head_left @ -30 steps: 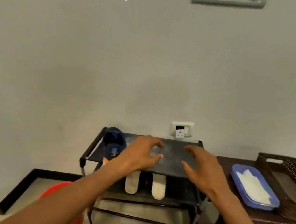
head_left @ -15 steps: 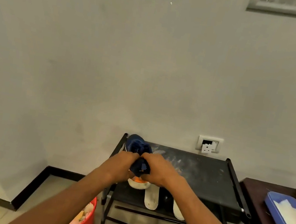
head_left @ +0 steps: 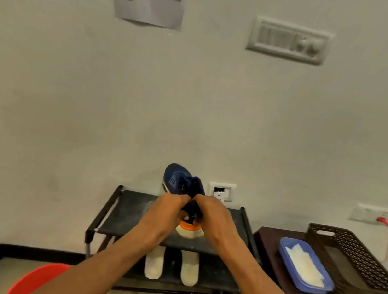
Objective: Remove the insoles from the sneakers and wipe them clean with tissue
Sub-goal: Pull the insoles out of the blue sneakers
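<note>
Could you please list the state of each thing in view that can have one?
Blue sneaker: gripped at the opening by both hands, toe tilted up.
Left hand: closed on the sneaker.
Right hand: closed on the sneaker.
Two insoles: lying side by side on the lower shelf.
Blue tray: holding tissue, untouched.
Brown basket: nothing visible in it.

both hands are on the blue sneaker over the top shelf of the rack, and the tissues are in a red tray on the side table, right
Not quite. The tray holding the tissues is blue, not red, as the head view shows. The rest holds: the left hand and right hand both grip the blue sneaker over the rack's top shelf, and the tray sits on the side table.
</note>
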{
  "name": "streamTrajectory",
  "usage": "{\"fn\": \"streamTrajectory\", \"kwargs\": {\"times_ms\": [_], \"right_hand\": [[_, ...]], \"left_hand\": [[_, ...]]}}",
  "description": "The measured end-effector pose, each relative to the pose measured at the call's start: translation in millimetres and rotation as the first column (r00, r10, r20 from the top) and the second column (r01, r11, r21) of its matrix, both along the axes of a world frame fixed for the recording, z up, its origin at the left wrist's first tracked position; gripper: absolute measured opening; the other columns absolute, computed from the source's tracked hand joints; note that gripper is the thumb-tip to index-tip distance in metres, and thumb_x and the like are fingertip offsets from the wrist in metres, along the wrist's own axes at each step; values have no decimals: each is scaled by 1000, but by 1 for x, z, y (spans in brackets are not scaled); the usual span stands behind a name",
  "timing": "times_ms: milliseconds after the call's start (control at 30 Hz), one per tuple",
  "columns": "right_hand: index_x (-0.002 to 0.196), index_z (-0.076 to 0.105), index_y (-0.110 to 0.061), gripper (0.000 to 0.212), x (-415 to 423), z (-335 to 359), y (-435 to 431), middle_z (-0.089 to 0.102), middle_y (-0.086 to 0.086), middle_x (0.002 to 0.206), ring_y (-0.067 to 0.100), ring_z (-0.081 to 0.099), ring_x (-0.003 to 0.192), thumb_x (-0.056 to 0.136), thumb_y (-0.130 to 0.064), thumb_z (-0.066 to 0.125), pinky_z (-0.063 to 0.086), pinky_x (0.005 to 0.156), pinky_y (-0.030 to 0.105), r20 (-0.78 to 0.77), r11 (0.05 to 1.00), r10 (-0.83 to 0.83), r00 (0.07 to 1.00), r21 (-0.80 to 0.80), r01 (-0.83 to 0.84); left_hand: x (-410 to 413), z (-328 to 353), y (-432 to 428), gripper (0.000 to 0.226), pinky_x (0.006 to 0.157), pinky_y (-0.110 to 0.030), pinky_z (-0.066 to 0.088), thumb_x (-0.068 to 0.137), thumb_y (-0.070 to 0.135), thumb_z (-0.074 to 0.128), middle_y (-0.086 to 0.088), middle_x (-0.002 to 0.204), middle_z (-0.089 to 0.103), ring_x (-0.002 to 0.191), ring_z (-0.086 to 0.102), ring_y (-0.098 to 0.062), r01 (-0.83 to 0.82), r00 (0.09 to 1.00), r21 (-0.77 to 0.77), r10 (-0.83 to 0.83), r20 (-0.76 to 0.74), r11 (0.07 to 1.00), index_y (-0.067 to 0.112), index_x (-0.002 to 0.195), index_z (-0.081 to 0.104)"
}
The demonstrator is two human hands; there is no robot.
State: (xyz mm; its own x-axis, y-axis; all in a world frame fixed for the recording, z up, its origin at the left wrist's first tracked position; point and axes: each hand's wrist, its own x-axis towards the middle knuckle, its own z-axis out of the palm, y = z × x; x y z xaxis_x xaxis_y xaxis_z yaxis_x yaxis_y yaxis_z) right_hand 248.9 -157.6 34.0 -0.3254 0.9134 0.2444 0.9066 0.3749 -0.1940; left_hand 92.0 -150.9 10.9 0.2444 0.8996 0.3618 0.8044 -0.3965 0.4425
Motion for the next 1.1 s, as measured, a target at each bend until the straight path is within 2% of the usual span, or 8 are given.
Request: {"fn": "streamTrajectory", "kwargs": {"times_ms": [233, 333, 567, 700, 800, 900, 1000, 1100], "right_hand": [[98, 52, -18, 12, 175, 61, -105, 62, 6, 106, 20, 56, 85, 91, -25, 59, 32, 59, 19, -33, 960, -247, 969, 127, 249], [97, 52, -19, 14, 254, 59, -155, 60, 1, 101, 17, 57, 84, 91, -31, 58, 44, 63, 23, -40, 910, -362, 931, 202, 362], [110, 59, -23, 23, 420, -21, -283, 64, -2, 113, 15, 57, 106, 91, -35, 63, 50, 80, 25, -64, 765, -609, 791, 214, 607], [117, 60, -19, 29, 474, -102, -352, 64, 2, 117, 18, 59, 108, 91, -30, 65, 53, 83, 29, -107, 661, -740, 664, 68, 748], [118, 61, -17, 28, 495, -179, -399, 63, 4, 114, 20, 62, 104, 91, -24, 64, 55, 82, 32, -215, 548, -833, 509, -196, 813], [113, 64, -17, 20, 504, -265, -436, 65, 7, 107, 9, 68, 90, 95, -22, 56, 59, 77, 28, -425, 433, -877, 226, -492, 755], [98, 64, -19, 15, 501, -342, -454, 70, 1, 87, 16, 69, 79, 95, -28, 52, 54, 66, 24, -284, 214, -959, 17, -683, 699], [97, 68, -23, 25, 491, -404, -461, 71, -2, 82, 11, 66, 70, 97, -41, 51, 50, 59, 21, -280, 142, -951, -130, -773, 619]], "left_hand": [[186, 51, -51, 22, 79, -39, 60, 96, 11, 62, 0, 98, 77, 86, 71, -15, 304, 945, 169, -320, 74, 938, 21, 112, 72], [272, 54, -78, 20, 79, -41, 59, 96, 13, 61, 0, 99, 77, 86, 71, -18, 431, 892, 191, -448, 53, 882, 21, 111, 72], [459, -13, -169, 40, 87, -42, 58, 92, 13, 68, -2, 115, 75, 103, 71, -23, 713, 695, 140, -719, -12, 686, 25, 130, 65], [534, -98, -229, 46, 88, -41, 59, 88, 7, 72, -4, 113, 76, 103, 73, -26, 786, 618, 27, -786, 12, 618, 23, 131, 65], [570, -179, -277, 40, 89, -37, 59, 92, 4, 66, -6, 112, 77, 101, 73, -23, 811, 575, -174, -816, 66, 558, 19, 129, 67], [591, -260, -317, 36, 91, -38, 57, 96, 9, 60, -11, 115, 74, 103, 71, -30, 751, 561, -441, -827, 33, 492, 18, 130, 64], [590, -329, -347, 44, 88, -42, 58, 93, 7, 62, -16, 118, 68, 103, 68, -36, 635, 553, -654, -833, 13, 412, 17, 135, 56], [585, -368, -370, 48, 94, -43, 54, 93, 7, 66, -20, 125, 64, 110, 65, -38, 556, 436, -777, -899, -28, 294, 5, 138, 52]]}}
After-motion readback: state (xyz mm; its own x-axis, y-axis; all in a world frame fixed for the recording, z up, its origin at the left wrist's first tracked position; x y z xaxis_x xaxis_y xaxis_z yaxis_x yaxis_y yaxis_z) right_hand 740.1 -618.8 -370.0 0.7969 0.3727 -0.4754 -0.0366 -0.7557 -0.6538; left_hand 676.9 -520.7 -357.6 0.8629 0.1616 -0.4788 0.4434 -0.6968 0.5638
